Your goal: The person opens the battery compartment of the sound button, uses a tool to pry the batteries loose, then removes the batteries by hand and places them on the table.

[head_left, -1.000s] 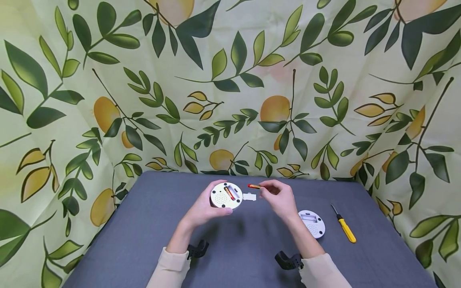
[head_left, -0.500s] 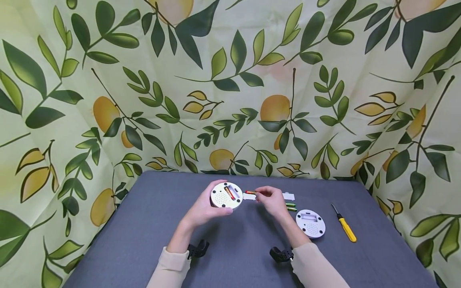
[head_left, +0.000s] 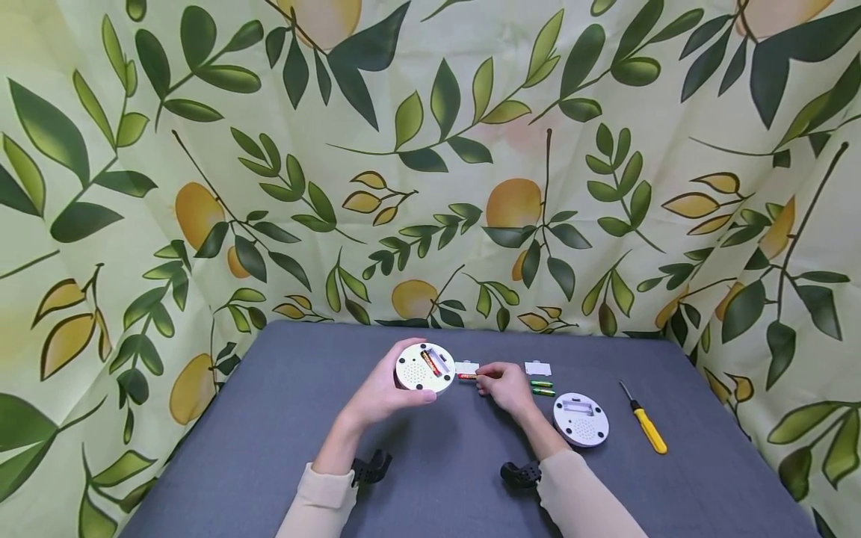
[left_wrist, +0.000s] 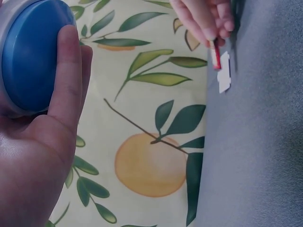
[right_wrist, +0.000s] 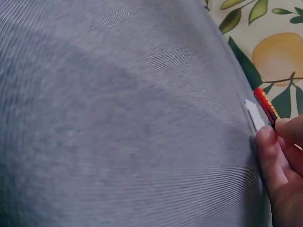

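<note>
My left hand [head_left: 377, 392] grips a round white device [head_left: 412, 375], its underside with the battery bay facing up at the head camera. One red-and-black battery [head_left: 430, 363] lies in the bay beside a bare slot. In the left wrist view, the device's other side is a smooth blue dome [left_wrist: 33, 56]. My right hand [head_left: 507, 386] pinches a second red battery [head_left: 466, 376] by one end, between thumb and fingertips. This battery is low over the table, just in front of a small white battery cover [head_left: 467, 367]. Whether it touches the table, I cannot tell.
To the right lies another round white device [head_left: 584, 429] with a vacant battery bay. Two green batteries [head_left: 542, 391] and a second white cover [head_left: 538, 368] lie behind it. A yellow-handled screwdriver [head_left: 649, 427] is farther right. Patterned cloth [head_left: 430, 224] hangs behind the grey table [head_left: 303, 418].
My right hand has moved left and down with the battery, from beside the white cover to its front. The green batteries and second cover have come into view. My left hand stays nearly still.
</note>
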A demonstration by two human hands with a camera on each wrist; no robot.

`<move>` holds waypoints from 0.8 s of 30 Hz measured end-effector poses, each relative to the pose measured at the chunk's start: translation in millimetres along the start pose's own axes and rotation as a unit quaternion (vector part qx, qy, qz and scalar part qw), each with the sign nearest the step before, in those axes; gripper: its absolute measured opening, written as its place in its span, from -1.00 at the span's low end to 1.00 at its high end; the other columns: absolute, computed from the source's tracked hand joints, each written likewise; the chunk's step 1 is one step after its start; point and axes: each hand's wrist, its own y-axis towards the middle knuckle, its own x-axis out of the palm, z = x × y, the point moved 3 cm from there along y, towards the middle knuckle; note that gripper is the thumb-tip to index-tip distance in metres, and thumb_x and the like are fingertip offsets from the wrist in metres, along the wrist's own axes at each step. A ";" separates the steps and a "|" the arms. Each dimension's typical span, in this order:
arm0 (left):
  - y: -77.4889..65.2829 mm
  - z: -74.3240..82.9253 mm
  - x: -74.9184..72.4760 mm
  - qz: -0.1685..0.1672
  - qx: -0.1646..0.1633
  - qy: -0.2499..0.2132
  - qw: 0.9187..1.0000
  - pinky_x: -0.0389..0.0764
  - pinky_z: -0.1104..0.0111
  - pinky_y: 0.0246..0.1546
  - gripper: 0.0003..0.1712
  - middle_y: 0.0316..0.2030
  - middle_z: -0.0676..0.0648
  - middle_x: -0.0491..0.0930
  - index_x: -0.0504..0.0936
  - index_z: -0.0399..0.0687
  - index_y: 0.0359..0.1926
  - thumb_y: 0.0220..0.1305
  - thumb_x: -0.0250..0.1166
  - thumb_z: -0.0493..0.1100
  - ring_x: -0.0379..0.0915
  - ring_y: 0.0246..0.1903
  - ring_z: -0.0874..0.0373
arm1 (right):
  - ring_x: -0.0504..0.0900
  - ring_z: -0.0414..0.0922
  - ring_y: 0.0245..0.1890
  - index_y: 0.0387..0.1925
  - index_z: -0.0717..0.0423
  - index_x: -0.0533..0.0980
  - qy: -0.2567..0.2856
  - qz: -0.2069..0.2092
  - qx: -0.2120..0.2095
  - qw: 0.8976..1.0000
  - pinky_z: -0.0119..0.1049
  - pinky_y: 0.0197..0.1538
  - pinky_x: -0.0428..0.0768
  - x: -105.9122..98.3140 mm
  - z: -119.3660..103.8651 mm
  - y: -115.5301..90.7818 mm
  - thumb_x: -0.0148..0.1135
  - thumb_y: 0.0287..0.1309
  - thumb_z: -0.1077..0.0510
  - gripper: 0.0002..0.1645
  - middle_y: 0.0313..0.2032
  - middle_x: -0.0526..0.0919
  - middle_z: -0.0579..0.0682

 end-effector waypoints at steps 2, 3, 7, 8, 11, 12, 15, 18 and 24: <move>0.0 -0.4 0.5 -0.001 -0.001 0.001 1.000 0.56 0.37 -0.03 -0.02 0.15 -0.23 0.47 0.27 -0.14 0.43 -0.01 0.56 -0.33 0.50 0.00 0.00 | 0.68 -0.16 -0.51 -0.26 0.36 0.70 -0.025 -0.001 0.001 1.000 -0.31 -0.38 0.67 1.1 1.9 -0.6 0.30 0.21 0.42 -0.89 -0.42 0.71 0.05; 0.0 -0.5 0.8 -0.001 -0.001 0.000 1.000 0.56 0.37 -0.03 -0.02 0.15 -0.23 0.47 0.27 -0.14 0.43 -0.01 0.56 -0.33 0.49 0.00 0.00 | 0.67 -0.17 -0.52 -0.27 0.33 0.71 -0.038 0.000 0.003 0.999 -0.31 -0.39 0.66 1.4 2.2 -1.0 0.31 0.20 0.41 -0.90 -0.43 0.71 0.03; -0.4 0.0 1.8 -0.002 -0.001 -0.003 1.000 0.56 0.37 -0.03 -0.01 0.15 -0.23 0.47 0.26 -0.17 0.43 -0.01 0.56 -0.32 0.49 0.00 0.00 | 0.61 -0.20 -0.53 -0.29 0.26 0.73 -0.081 -0.003 -0.005 0.997 -0.31 -0.44 0.61 0.7 0.7 -2.8 0.34 0.19 0.37 -0.91 -0.47 0.70 -0.02; -0.4 0.2 2.1 -0.002 -0.001 -0.003 1.000 0.56 0.37 -0.03 -0.01 0.14 -0.23 0.47 0.26 -0.17 0.43 -0.01 0.56 -0.32 0.50 -0.01 0.00 | 0.59 -0.21 -0.54 -0.30 0.24 0.73 -0.090 -0.003 -0.008 0.996 -0.32 -0.45 0.59 0.1 0.1 -3.2 0.35 0.19 0.36 -0.91 -0.48 0.69 -0.03; -0.6 0.9 2.6 -0.002 -0.002 -0.002 1.000 0.56 0.38 -0.04 0.00 0.14 -0.23 0.47 0.25 -0.20 0.43 -0.02 0.56 -0.31 0.50 -0.02 0.01 | 0.54 -0.21 -0.58 -0.31 0.19 0.74 -0.115 -0.006 -0.021 0.993 -0.32 -0.48 0.54 -1.6 -1.8 -4.0 0.36 0.19 0.35 -0.91 -0.46 0.69 -0.05; -0.6 1.0 2.6 -0.003 -0.002 -0.002 1.000 0.56 0.38 -0.04 0.00 0.14 -0.23 0.47 0.25 -0.22 0.43 -0.01 0.56 -0.30 0.51 -0.02 0.02 | 0.54 -0.20 -0.59 -0.31 0.18 0.74 -0.123 -0.006 -0.027 0.992 -0.31 -0.48 0.52 -2.1 -2.6 -4.3 0.36 0.19 0.35 -0.91 -0.46 0.69 -0.04; -0.6 1.2 2.7 -0.005 0.000 -0.004 1.000 0.56 0.38 -0.04 0.01 0.14 -0.24 0.47 0.23 -0.25 0.43 -0.01 0.55 -0.31 0.51 -0.03 0.03 | 0.54 -0.19 -0.55 -0.33 0.16 0.74 -0.146 -0.002 -0.052 0.988 -0.28 -0.42 0.52 -2.5 -4.9 -4.7 0.38 0.18 0.35 -0.91 -0.42 0.70 -0.03; -0.5 1.3 2.7 -0.006 0.001 -0.006 1.000 0.56 0.38 -0.04 -0.01 0.14 -0.24 0.47 0.24 -0.22 0.42 -0.01 0.55 -0.32 0.51 -0.04 0.04 | 0.57 -0.16 -0.45 -0.35 0.16 0.74 -0.169 0.004 -0.079 0.983 -0.22 -0.30 0.53 -2.1 -6.0 -4.7 0.40 0.15 0.36 -0.91 -0.38 0.73 -0.02; -0.8 1.7 2.6 -0.007 0.000 -0.002 1.000 0.56 0.38 -0.04 -0.01 0.14 -0.23 0.47 0.25 -0.19 0.42 -0.01 0.56 -0.31 0.51 -0.04 0.03 | 0.58 -0.12 -0.36 -0.36 0.21 0.73 -0.194 0.008 -0.107 0.975 -0.17 -0.23 0.54 0.1 -3.4 -2.0 0.40 0.13 0.38 -0.93 -0.38 0.72 -0.01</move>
